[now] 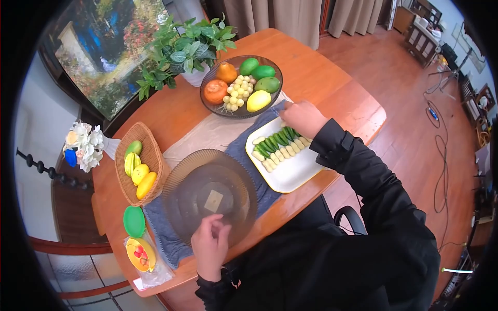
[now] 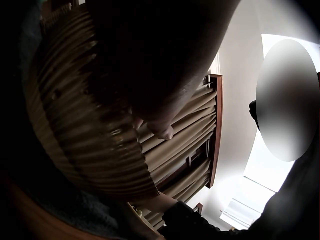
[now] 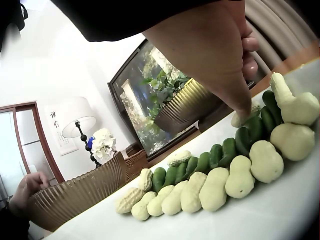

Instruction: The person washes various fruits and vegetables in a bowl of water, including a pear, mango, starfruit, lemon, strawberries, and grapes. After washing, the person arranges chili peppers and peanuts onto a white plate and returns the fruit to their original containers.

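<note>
My right hand (image 1: 303, 118) reaches over the far side of a white tray (image 1: 285, 182). Its thumb and fingers pinch a pale peanut (image 3: 241, 118) low at the end of the row of small green chili peppers (image 3: 227, 150). Along the near side of the peppers runs a line of peanuts (image 3: 215, 189), and a few more lie at their other end. My left hand (image 1: 210, 246) is at the near rim of a large ribbed brown see-through bowl (image 1: 176, 181), fingers loosely bent over it. Apart from a small pale label inside, that bowl holds nothing.
A dark bowl (image 1: 207, 106) of fruit stands at the back beside a potted plant (image 1: 194, 49). On the left are a wicker basket (image 1: 163, 168) with fruit, a green lid (image 1: 134, 222) and a yellow bowl (image 1: 130, 254) holding small red pieces. A blue cloth (image 1: 267, 194) runs under the big bowl.
</note>
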`<action>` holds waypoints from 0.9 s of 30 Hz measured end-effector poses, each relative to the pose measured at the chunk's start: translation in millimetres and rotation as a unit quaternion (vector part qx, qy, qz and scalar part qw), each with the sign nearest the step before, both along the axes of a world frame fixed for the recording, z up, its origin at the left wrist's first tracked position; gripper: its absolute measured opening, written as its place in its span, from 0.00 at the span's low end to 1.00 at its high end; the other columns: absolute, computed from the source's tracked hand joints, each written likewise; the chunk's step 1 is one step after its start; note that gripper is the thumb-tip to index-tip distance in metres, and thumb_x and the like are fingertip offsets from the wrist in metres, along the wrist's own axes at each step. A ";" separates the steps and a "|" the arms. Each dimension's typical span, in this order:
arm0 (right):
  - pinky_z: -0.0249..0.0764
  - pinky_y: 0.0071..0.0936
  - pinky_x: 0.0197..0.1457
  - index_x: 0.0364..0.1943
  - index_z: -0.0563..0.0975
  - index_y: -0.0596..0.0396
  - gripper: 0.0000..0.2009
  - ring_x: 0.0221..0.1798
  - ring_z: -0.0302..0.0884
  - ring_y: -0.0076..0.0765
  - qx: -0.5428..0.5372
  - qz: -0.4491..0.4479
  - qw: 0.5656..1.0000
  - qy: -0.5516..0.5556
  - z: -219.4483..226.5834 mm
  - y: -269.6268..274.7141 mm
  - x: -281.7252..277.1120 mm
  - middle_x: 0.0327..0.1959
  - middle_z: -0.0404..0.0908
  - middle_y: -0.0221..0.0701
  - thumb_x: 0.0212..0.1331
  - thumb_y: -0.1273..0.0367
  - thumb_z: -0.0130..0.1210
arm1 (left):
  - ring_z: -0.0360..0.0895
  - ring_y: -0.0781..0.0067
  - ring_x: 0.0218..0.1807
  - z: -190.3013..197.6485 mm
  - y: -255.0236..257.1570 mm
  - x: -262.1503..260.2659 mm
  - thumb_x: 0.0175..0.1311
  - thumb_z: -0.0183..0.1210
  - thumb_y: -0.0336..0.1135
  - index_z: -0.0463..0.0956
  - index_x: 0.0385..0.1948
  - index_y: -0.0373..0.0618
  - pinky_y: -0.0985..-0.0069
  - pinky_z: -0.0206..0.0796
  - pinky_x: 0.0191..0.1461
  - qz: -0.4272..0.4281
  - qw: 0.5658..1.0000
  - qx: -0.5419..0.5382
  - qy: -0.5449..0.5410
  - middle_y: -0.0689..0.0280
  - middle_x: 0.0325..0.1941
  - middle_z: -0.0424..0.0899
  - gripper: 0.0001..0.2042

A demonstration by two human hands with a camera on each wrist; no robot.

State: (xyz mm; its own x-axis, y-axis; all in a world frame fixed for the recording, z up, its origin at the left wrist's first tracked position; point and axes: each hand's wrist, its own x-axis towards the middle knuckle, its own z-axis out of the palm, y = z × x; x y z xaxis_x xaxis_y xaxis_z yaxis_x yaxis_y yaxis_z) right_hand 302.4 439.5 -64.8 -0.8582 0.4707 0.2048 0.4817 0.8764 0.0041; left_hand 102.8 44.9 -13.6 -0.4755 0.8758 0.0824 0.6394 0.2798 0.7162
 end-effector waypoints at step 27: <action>0.79 0.25 0.24 0.60 0.77 0.66 0.20 0.23 0.88 0.30 -0.536 -0.329 0.715 0.305 -2.6 -99.4 123.1 0.29 0.88 0.38 0.82 0.59 0.58 | 0.81 0.75 0.29 -13.9 3.5 -3.9 0.73 0.68 0.28 0.83 0.46 0.40 0.75 0.74 0.38 0.055 0.996 0.063 -0.035 0.65 0.28 0.84 0.06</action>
State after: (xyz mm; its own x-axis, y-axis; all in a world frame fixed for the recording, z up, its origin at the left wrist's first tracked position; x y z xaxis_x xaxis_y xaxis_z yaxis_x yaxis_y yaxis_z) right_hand 425.6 340.1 -67.4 -0.2841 0.8985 -0.3346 0.4165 -0.1987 -0.8872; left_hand 98.9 48.3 -27.5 -0.5764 0.8031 0.1512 0.5565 0.2503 0.7923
